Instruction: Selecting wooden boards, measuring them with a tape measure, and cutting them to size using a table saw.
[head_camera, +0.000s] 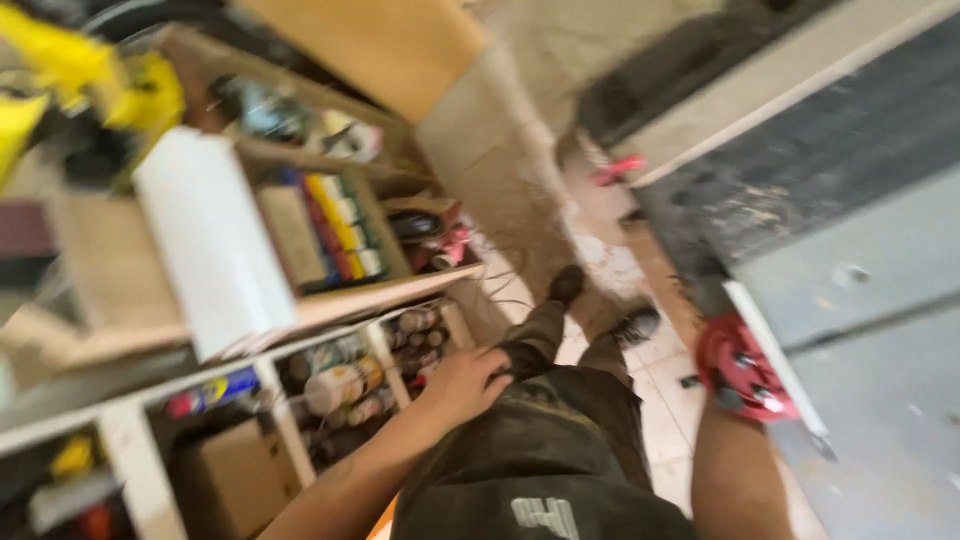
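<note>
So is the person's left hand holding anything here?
No. The left hand rests open and empty on the thigh of the dark trousers, beside the white shelves.

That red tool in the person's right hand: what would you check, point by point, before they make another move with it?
1. Hold on the red tool: cannot tell; the right hand is mostly hidden behind it, and the picture is blurred.
2. Left hand away from the tool: ok; it rests on the thigh.
3. Footing: ok; both boots are on the floor, though it looks dusty.
4. Tool apart from the grey worktop: not ok; it sits right at the white edge.
5. Shelves at the left: ok; the cans and boxes are inside the compartments.
</note>
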